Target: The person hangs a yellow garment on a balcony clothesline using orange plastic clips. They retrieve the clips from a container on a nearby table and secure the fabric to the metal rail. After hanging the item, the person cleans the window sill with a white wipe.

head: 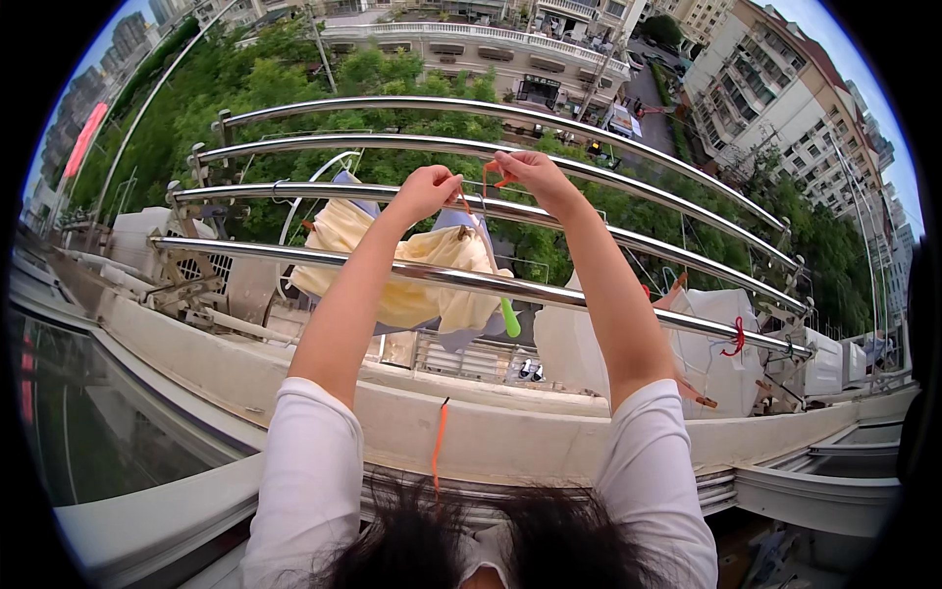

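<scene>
Both my arms reach out over metal drying rails outside a window. My left hand [429, 193] pinches an orange cord [464, 199] just above the third rail from the far side. Across from it, my right hand [536, 177] pinches another orange length [489, 175] near the second rail [625, 177]; whether the two are one cord cannot be told. Below my hands hangs pale yellow cloth [434, 258] with greyish-blue fabric [460, 339] around it. A bright green handle-like piece [510, 318] hangs at the cloth's right edge, below the nearest rail [434, 274].
An orange strap [440, 442] lies over the pale ledge [515, 427] in front of me. Red string [737, 337] is tied on the nearest rail at right, by white sheeting [717, 346]. Window frames flank me. Trees and a street lie far below.
</scene>
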### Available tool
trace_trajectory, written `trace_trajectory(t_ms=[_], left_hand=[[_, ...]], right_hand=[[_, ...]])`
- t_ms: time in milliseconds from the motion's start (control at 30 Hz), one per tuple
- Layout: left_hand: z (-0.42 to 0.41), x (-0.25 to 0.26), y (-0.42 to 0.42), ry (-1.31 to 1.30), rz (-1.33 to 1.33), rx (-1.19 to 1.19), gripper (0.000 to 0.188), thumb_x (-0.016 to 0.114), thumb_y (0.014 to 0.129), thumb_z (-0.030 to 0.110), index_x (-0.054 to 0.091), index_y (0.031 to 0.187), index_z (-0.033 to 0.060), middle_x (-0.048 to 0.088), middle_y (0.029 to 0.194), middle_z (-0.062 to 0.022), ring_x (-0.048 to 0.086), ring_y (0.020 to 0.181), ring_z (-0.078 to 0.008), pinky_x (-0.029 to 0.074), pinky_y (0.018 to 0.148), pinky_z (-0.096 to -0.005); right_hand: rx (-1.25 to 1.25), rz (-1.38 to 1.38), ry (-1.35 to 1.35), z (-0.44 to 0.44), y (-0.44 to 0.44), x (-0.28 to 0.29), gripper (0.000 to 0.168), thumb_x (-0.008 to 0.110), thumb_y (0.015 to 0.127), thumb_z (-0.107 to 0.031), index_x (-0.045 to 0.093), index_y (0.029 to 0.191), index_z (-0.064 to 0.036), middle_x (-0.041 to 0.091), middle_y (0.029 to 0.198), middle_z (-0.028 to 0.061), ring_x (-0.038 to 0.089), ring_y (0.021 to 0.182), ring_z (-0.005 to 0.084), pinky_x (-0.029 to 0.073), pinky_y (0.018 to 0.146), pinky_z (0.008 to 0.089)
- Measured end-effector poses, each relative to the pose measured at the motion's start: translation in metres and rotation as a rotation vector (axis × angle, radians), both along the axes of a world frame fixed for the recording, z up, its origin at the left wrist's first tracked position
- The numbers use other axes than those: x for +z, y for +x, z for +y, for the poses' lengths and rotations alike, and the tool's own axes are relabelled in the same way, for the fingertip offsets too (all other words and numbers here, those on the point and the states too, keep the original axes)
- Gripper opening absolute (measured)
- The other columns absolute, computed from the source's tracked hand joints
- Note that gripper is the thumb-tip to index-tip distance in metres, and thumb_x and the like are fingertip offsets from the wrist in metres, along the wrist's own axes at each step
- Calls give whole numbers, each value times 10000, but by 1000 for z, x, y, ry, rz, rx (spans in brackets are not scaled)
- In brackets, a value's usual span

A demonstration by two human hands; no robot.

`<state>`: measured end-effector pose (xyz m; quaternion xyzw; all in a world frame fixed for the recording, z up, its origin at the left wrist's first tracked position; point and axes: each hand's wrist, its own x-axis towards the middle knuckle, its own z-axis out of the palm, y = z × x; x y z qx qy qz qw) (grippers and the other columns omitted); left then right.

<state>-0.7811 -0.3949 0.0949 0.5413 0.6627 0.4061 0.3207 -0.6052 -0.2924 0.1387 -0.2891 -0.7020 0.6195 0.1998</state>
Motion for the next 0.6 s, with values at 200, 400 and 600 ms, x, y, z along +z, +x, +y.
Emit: trace_trajectory(t_ms=[200,400,600], left_hand=[[-7,31,43,340,661,83,185,549,800,208,553,701,51,558,639,-66,559,575,-214,431,528,-312],[9,34,54,604,1029,-1,115,557,766,184,496,757,88,549,689,-52,579,632,-228,447,591,-321],[15,29,60,409,819,146,179,547,790,238,522,742,68,575,697,-87,590,641,-263,459,569,-361]], right_hand=[[-454,655,-559,17,-11,-37,244,456,896,-201,583,880,6,598,811,79,584,675,179,472,677,295],[-113,313,-236,24,-7,-65,124,485,817,-16,588,867,33,595,763,53,528,635,105,435,615,221],[59,2,18,-10,-8,-57,136,557,802,-54,592,906,27,607,853,31,554,790,92,443,714,247]])
